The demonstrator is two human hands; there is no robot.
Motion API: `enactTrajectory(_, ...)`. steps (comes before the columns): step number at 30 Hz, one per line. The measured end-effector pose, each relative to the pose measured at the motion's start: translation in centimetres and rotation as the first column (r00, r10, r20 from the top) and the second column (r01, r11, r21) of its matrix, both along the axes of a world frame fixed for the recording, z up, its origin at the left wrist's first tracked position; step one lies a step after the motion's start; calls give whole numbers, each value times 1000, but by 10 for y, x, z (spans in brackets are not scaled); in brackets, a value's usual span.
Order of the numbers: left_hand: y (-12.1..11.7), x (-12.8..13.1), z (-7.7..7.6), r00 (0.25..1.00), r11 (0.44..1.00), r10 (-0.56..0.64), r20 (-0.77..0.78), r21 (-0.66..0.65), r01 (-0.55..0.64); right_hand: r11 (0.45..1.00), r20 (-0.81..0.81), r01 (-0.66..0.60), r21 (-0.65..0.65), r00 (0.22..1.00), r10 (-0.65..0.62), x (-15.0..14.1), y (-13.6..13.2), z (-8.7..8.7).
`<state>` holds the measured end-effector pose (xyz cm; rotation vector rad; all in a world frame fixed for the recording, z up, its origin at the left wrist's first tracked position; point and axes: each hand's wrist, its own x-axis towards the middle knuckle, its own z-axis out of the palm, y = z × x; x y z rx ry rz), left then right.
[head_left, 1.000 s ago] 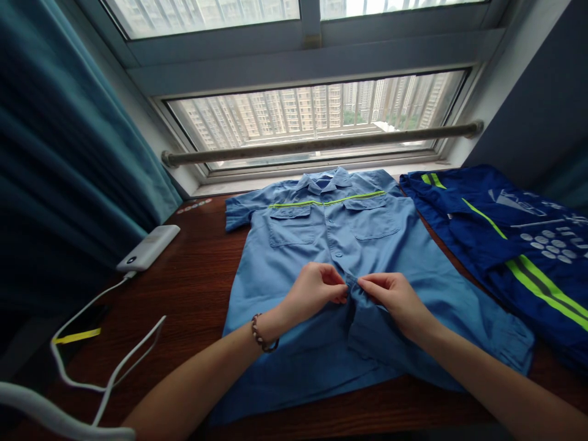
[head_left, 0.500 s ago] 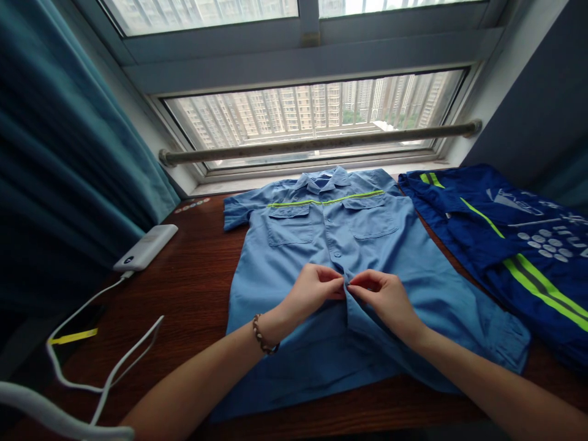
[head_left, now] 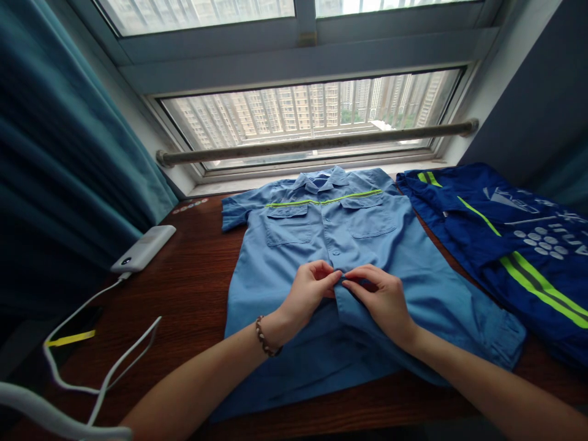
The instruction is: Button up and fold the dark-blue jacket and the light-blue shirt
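Note:
A light-blue short-sleeved work shirt [head_left: 285, 275] lies face up on the dark wooden table [head_left: 193, 269], its collar toward the window. A yellow-green strip crosses its chest above two flap pockets. Halfway down the front opening, my left hand [head_left: 310, 291] pinches the shirt's edge between thumb and fingers. From the other side my right hand [head_left: 383, 300] pinches the same edge, fingertips almost touching those of the left. Two buttons show above my hands; whatever lies between the fingertips is hidden. Below them the front edge hangs slightly lifted and folded.
To the right lies a dark-blue garment [head_left: 487, 226] with yellow-green reflective strips. A white power bank [head_left: 143, 248] with a white cable [head_left: 68, 320] rests at the left, near a blue curtain [head_left: 92, 122]. A metal rail [head_left: 316, 144] spans the window behind the table.
Both hands have shifted slightly left and closer together on the shirt's front edge. The left thumb now presses over the edge, and the flap below has turned a little.

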<state>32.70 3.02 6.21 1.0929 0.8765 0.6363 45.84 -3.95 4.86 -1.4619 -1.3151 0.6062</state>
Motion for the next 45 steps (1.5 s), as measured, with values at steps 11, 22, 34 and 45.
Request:
enactTrajectory(11,0,-1,-7,993,966,105,45,-241,-91,992,-258,19,-127,965,-51,-1,1,-12)
enactTrajectory(22,-6,4,-7,975,947,145,166,-310,-88,990,-444,-63,-126,896,1,-2,1,-8)
enactTrajectory(34,-8,4,0,986,955,134,96,-279,-102,990,-447,-56,-128,894,-7,-3,-1,-10)
enactTrajectory(45,-5,2,0,997,997,-77,19,-32,77,990,-402,-55,-131,915,-2,1,0,-11)
